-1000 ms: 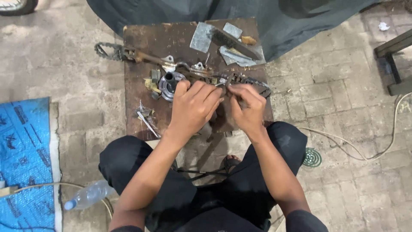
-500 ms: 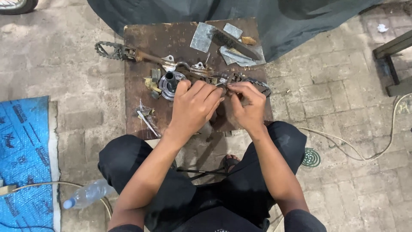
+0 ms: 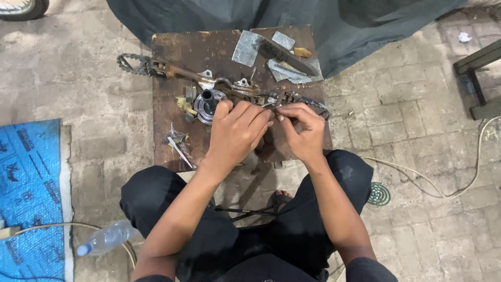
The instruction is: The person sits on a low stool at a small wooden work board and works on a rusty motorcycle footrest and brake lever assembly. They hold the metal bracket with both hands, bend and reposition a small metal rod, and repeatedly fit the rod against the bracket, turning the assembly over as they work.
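Head view, looking straight down, middle of the frame.

Left hand: palm down, fingers curled together, tips pressed onto a long metal lever assembly. Whether it pinches a small part cannot be told.

Right hand: fingers bunched, thumb and forefinger pinched at the same spot, on something too small to make out. Fingertips of both hands nearly meet, just right of centre.

Lever assembly: long axis runs left to right across the frame, from a toothed foot peg at upper left to a dark chain-like end at right. It lies just beyond the fingertips, touching them. The right hand is nearer the chain end; the left hand nearer the middle.

Round ribbed metal part: beside the left hand's knuckles, on the upper-left side.

Small loose tools and bits: left of the left wrist.

Rusty brown work board: bears all of the above.

Flat grey metal scraps and a dark brush-like tool: top of the board.

Outer ground: paved floor, plastic bottle at lower left, blue sheet at left edge, pale cable at right.
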